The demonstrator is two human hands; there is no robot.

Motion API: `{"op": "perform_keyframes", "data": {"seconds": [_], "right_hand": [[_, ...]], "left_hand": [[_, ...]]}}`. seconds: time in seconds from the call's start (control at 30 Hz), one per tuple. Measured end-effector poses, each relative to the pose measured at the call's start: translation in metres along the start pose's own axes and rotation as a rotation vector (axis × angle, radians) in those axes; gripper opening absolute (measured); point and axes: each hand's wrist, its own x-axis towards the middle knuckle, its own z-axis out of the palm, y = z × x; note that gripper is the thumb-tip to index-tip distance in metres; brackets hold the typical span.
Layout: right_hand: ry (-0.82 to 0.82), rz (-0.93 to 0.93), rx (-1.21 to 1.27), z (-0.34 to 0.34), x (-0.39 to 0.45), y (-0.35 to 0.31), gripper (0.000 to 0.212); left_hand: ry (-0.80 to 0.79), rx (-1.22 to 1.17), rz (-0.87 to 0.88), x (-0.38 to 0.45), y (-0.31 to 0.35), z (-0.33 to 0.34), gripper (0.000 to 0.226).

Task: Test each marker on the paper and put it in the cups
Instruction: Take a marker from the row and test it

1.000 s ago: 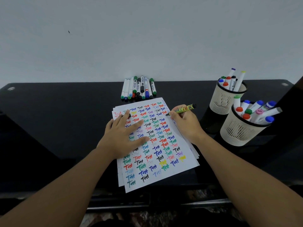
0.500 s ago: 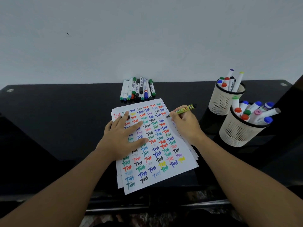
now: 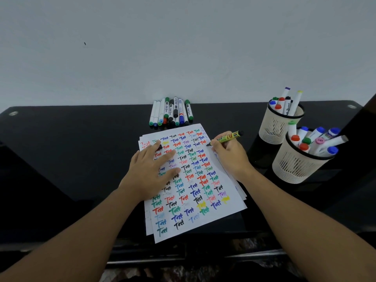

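Note:
A stack of white paper [image 3: 203, 218], covered with rows of coloured "Test" words, lies on the black table [image 3: 71, 151]. My left hand [image 3: 149, 173] rests flat on the sheet's left half with straight, spread fingers. A small dark piece [image 3: 160, 147] shows by its fingertips. My right hand [image 3: 231, 158] grips a yellow-green marker [image 3: 231, 136], whose dark tip touches the paper near its upper right edge. Two cream mesh cups stand at the right, the near cup [image 3: 295, 169] and the far cup [image 3: 273, 127], both holding several markers.
A row of several loose markers [image 3: 171, 112] lies by the wall just beyond the paper. The table's front edge runs under my forearms. A dark upright edge [image 3: 362, 127] stands right of the cups.
Both hands stay in nearly the same place. The marker tip has shifted very slightly along the paper's upper right edge.

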Motion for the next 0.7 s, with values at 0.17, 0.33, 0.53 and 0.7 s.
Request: {"op": "perform_keyframes", "data": {"seconds": [0.17,0.33,0.53,0.7], "right_hand": [[0.065,-0.082,0.152,-0.001,0.002,0.007,0.01],[0.034,-0.14,0.188,-0.002,-0.003,0.008,0.021],[-0.205,-0.192,-0.029,-0.003,-0.006,0.002,0.069],[-0.267,-0.231,0.099,0.002,-0.007,-0.015,0.043]], "left_hand": [[0.169,-0.139,0.024,-0.003,-0.004,0.003,0.064],[0.224,-0.317,-0.109,-0.004,0.0,-0.001,0.066],[0.344,-0.453,-0.318,0.0,-0.01,-0.002,0.06],[0.354,-0.387,-0.329,0.005,-0.011,-0.002,0.04]]}}
